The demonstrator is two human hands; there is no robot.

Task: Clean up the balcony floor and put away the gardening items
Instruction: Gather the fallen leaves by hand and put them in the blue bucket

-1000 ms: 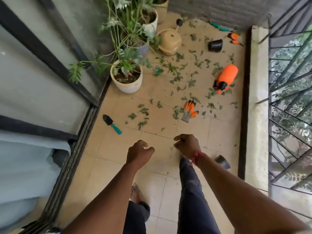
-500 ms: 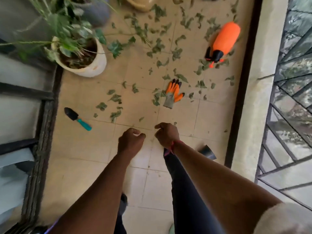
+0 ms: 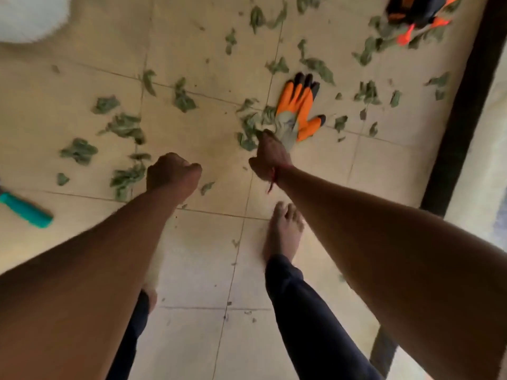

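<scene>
Beige tiled floor (image 3: 192,270), strewn with torn green leaves (image 3: 126,127). At centre the left hand (image 3: 172,171) is balled into an empty fist. The right hand (image 3: 270,157) stretches toward 1 o'clock, meeting the grey cuff of the orange glove (image 3: 299,105) (black-tipped, lying flat). Whether it grips the cuff I cannot tell. Farther off at 1 o'clock lies the orange sprayer (image 3: 419,12).

Left hand (image 3: 172,171) fisted; right hand (image 3: 270,157) at orange gloves (image 3: 300,105).

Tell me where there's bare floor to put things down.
Barest: the tiles nearest you, around the bare foot and between your legs. Also the tile between your right forearm and the dark threshold. Crowded: leaves ring the orange glove and run left toward the teal handle.
</scene>
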